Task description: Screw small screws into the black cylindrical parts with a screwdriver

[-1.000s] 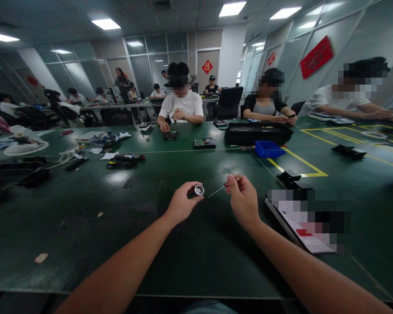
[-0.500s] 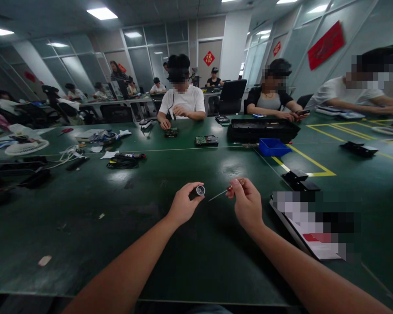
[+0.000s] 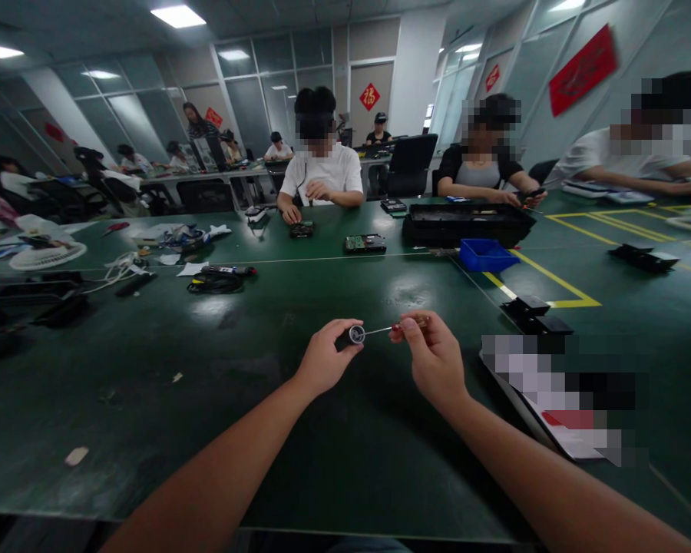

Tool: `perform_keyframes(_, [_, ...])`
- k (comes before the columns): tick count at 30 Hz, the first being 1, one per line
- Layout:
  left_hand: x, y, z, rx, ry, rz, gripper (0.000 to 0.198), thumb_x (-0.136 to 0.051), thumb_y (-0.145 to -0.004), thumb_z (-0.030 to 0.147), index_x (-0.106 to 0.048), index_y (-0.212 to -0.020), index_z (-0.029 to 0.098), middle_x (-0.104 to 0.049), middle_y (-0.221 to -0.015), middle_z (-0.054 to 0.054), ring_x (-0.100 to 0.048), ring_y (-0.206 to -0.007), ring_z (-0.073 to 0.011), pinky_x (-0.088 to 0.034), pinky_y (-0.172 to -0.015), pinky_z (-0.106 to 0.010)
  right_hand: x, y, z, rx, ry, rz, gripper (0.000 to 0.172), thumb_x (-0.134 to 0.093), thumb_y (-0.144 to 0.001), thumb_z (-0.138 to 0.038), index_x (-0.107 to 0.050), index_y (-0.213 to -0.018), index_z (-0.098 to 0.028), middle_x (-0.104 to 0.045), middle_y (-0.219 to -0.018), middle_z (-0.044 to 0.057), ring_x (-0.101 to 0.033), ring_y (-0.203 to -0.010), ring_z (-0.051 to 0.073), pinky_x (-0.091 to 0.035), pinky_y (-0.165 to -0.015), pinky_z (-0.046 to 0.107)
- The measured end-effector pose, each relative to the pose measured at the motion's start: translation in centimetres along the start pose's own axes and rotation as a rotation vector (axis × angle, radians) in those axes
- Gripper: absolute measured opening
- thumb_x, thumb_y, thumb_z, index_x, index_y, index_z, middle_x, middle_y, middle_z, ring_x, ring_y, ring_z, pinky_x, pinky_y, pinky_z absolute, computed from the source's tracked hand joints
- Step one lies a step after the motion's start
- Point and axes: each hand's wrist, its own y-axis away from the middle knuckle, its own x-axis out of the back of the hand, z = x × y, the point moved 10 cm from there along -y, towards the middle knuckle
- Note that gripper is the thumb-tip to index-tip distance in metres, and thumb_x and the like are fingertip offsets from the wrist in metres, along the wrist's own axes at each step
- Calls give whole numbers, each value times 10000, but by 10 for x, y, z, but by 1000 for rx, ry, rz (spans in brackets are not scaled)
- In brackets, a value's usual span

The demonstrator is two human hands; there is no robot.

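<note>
My left hand (image 3: 327,357) is wrapped round a dark cylinder (image 3: 356,335) with a silvery ring at its open end, which faces right. What the cylinder belongs to I cannot make out. Between the thumb and fingers of my right hand (image 3: 434,349) is a screwdriver (image 3: 380,331) with a reddish, see-through handle and a thin metal shaft. The shaft points left, and its tip is at the cylinder's open end; how deep it reaches inside is too small to tell. Both hands are held above the green table (image 3: 299,468).
Right of my right arm lies a blurred-out white packet (image 3: 576,438), with black parts (image 3: 534,313) behind it. Further back stand a blue bin (image 3: 488,255), a long black tray (image 3: 469,226) and a circuit board (image 3: 365,243). A coiled cable (image 3: 216,281) lies left. Several people sit across the table.
The screwdriver has swung nearer level and moved left, bringing its tip from below and beside the cylinder to its open end. My left hand keeps its hold; the view has shifted slightly.
</note>
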Motion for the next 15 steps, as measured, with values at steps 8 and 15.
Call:
perform_keyframes(8, [-1, 1, 5, -6, -11, -22, 387, -696, -854, 138, -669, -1231, 223, -682, -1238, -66, -619, -1175, -226, -436, -1075, -406, 3, -1, -1, 31, 103, 13, 220, -550, -984, -436, -619, -999, -228, -714, -838, 35, -689, -767, 198, -552, -740, 379])
perform_keyframes(15, [1, 2, 0, 24, -8, -27, 414, -698, -869, 180, -663, -1276, 251, -660, -1322, -66, -583, -1271, -252, -395, -1141, -444, 9, -4, -10, 27, 351, 19, 349, -672, -882, -525, -603, -722, -223, -639, -598, -14, -567, -538, 155, -410, -545, 296])
